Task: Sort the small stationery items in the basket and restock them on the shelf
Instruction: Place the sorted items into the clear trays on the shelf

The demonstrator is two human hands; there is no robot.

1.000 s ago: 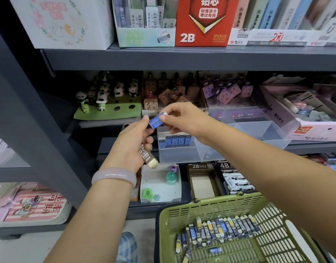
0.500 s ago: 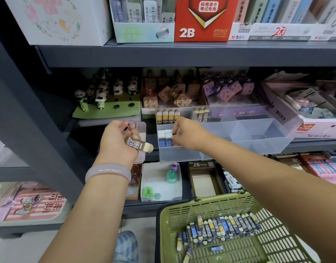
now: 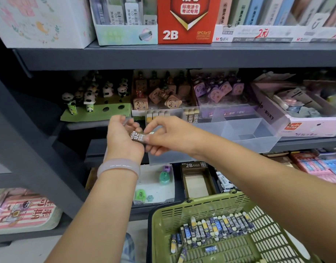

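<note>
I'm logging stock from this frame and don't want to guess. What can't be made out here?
- Head view: the front compartment of the clear organizer is hidden behind both hands.
- The 2B lead case is partly covered by the left hand and right hand.
- The green basket is cut off by the bottom edge.
- Labels on the basket's cases are too small to read.

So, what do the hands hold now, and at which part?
Both hands hold one brown 2B lead case. The left hand grips its left end; the right hand pinches its right end, near the pale cap.
</note>
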